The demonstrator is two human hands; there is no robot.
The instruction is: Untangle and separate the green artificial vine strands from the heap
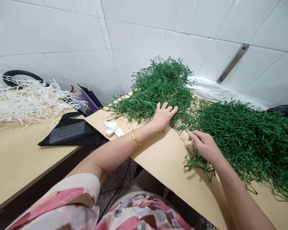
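Observation:
My left hand lies with its fingers spread on the front edge of a heap of thin green knotted strands, palm down near the table top. To its right, my right hand is closed in a pinch on a green strand that runs out from the tangle. A small loose bunch of green strands hangs below the right hand, on the table. Another large green pile spreads behind and right of that hand. The exact end held between thumb and finger is too small to make out.
Both piles rest on a light wooden table against a tiled wall. Crumpled white tissue lies at left. A second table bears white strands and a black mesh bag. White sheeting lies along the wall.

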